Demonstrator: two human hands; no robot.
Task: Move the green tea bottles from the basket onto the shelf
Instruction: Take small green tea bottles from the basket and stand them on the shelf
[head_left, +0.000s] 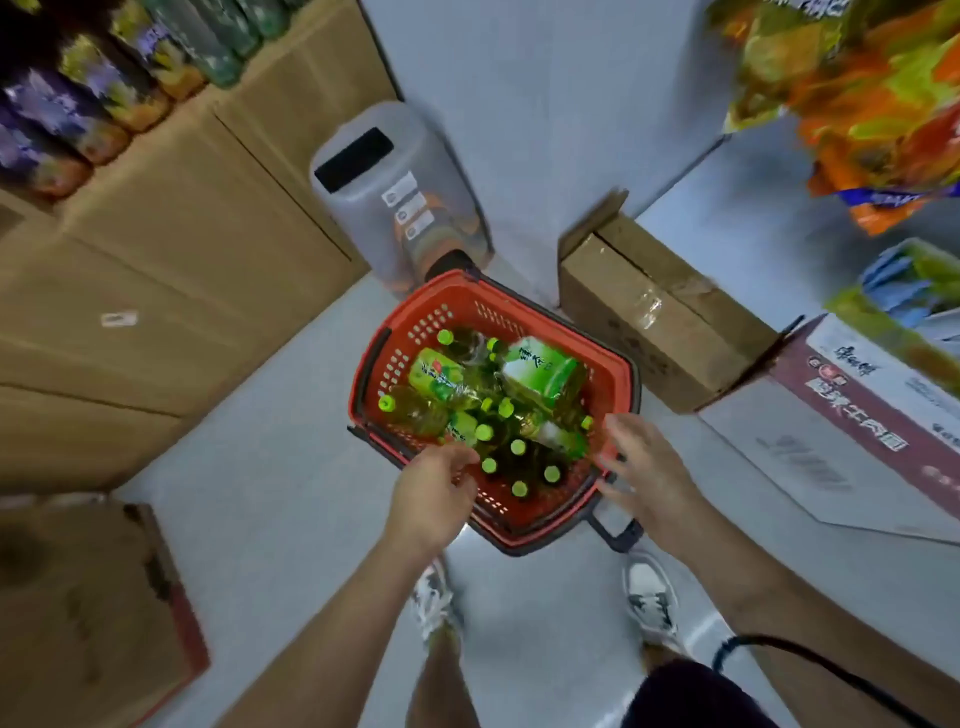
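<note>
A red plastic basket (618, 374) stands on the pale floor in front of my feet. It holds several green tea bottles (441, 379) with bright green caps; some lie flat at the far end, others stand upright near me. My left hand (434, 493) hovers over the basket's near left rim, fingers curled loosely beside the upright bottles, holding nothing. Over the near right rim, my right hand (641, 467) is spread with its fingers apart and nothing in it.
Large cardboard boxes (171, 270) line the left, with bottled drinks (104, 88) on top. A grey bin (395, 192) stands behind the basket. A taped carton (660, 312) and a printed carton (857, 415) sit to the right, snack bags (852, 98) above. Another box (88, 608) is at lower left.
</note>
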